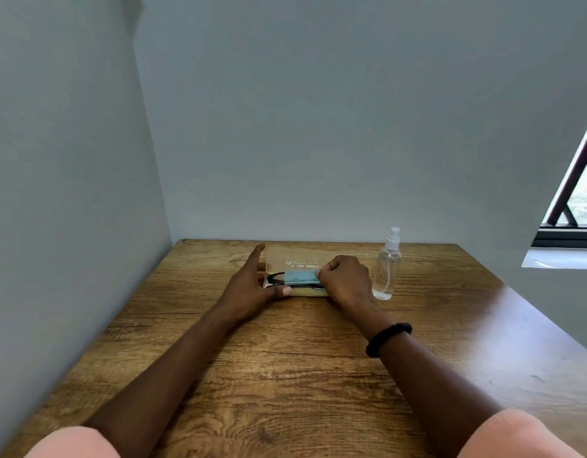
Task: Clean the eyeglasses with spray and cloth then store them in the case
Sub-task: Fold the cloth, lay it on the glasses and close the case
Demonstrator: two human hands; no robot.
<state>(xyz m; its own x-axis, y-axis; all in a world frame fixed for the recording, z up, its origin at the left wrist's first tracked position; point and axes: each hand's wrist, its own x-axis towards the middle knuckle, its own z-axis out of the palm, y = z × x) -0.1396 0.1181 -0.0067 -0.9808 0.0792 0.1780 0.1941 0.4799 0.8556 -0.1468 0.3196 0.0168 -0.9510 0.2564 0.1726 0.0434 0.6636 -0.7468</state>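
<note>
Near the far edge of the wooden table [285, 375], toward the middle, a tan case [298, 256] lies open, lid flap laid back. Dark-framed eyeglasses [276, 278] are seen in its tray, with a folded blue cloth [300, 277] laid over them. The cloth's right end is pinched in the closed fingers of the right hand [346, 279]. The left hand [252, 285] is spread wide, index finger raised toward the far edge, thumb pressed at the case's near rim; nothing is gripped. A clear spray bottle [387, 269] stands upright just beside the right hand, untouched. Judged step: storing, cleaning apparently done. Next, the cloth would need tucking flat and releasing, then the flap folded over while the case is steadied.
</note>
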